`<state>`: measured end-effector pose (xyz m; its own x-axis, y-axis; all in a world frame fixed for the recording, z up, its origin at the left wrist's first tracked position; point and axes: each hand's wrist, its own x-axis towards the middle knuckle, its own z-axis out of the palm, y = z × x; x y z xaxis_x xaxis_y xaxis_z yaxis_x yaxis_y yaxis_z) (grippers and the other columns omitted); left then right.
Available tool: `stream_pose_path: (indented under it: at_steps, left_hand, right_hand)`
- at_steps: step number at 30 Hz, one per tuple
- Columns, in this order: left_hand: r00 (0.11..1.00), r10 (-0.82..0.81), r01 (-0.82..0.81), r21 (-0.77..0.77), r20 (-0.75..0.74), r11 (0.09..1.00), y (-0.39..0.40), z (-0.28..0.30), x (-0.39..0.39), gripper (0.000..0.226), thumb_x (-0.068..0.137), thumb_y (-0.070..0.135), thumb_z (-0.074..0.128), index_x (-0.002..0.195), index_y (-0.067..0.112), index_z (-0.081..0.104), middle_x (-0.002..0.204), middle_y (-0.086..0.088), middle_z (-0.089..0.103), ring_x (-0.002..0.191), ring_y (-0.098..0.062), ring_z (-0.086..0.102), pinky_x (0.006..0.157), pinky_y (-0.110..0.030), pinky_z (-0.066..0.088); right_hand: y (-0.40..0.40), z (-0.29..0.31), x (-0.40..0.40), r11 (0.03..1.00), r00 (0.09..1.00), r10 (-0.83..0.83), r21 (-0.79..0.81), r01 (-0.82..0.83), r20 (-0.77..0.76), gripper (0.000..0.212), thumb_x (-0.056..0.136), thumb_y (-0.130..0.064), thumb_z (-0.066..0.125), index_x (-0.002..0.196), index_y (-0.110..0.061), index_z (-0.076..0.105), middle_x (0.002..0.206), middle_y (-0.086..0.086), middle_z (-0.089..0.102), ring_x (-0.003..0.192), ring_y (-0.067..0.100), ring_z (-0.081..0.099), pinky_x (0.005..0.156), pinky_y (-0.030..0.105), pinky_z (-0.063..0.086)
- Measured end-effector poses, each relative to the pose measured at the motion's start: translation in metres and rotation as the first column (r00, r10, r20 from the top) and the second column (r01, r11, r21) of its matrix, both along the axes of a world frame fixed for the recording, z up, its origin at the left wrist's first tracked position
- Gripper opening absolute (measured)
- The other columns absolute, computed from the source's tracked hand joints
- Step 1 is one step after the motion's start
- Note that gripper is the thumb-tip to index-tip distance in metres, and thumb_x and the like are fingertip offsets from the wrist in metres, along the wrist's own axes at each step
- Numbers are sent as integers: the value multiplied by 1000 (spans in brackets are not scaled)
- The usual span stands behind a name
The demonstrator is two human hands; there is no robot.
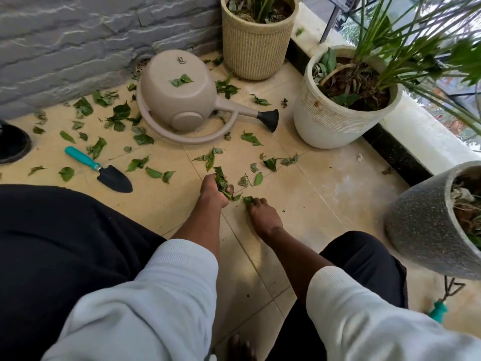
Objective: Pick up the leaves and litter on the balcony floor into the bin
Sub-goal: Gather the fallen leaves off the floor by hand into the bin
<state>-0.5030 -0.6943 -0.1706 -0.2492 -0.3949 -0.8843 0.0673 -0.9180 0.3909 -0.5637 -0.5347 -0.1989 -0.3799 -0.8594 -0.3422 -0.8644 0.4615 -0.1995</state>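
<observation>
Green leaves [138, 162] lie scattered over the beige tiled balcony floor [325, 194], thickest near the grey wall. My left hand [213, 190] grips a bunch of leaves [221, 179] just above the tiles. Right beside it, my right hand [261, 213] is low on the floor, its fingertips pinching a single leaf [247, 200]. More loose leaves [257, 178] lie just beyond both hands. A black round object [13, 144] shows at the left edge; whether it is the bin I cannot tell.
A beige watering can [182, 97] lies tipped on its side among the leaves. A teal-handled trowel [104, 170] lies left of my hands. Three plant pots [255, 43] [333, 118] [421, 225] line the back and right. A teal hand rake [442, 306] lies at lower right.
</observation>
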Motion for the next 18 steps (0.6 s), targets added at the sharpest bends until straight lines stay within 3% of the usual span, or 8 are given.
stream_pose_path:
  at_steps: [7,10,12,15,18]
  left_hand:
    - [999,-5,5,-11,-33,1000,1,1,1,23,91,14,39,68,12,45,61,-4,38,47,-16,32,43,-21,27]
    - [1000,14,-14,2,-28,1000,-1,0,3,21,88,14,40,68,12,46,62,-4,40,47,-16,33,44,-23,28]
    - [1000,24,-23,12,-21,1000,-2,-1,5,20,88,13,41,69,12,47,63,-4,41,47,-16,33,45,-24,28]
    - [999,36,-35,18,-26,999,-3,0,6,21,89,13,41,69,11,48,62,-4,42,47,-16,33,45,-24,28]
    - [999,42,-41,28,-36,999,-4,3,6,22,89,15,41,69,12,48,61,-4,42,48,-16,34,46,-24,29]
  right_hand:
    - [-4,-1,5,998,998,61,-15,-61,-2,46,101,-20,45,144,-9,32,127,23,50,110,36,51,84,44,54]
    - [-3,-7,6,998,998,51,24,-51,-36,38,103,-22,37,135,-2,42,127,21,49,104,33,55,85,41,53]
    - [-2,-10,13,1000,999,7,5,-7,31,39,104,-25,32,137,-5,40,130,18,48,104,32,56,89,42,51]
    - [1,-8,20,1000,994,-29,-1,29,103,42,103,-23,32,141,-6,34,132,18,46,105,32,56,92,45,50]
    - [0,-5,17,999,996,-45,10,45,83,37,104,-16,37,134,3,46,127,22,49,108,34,55,92,44,53]
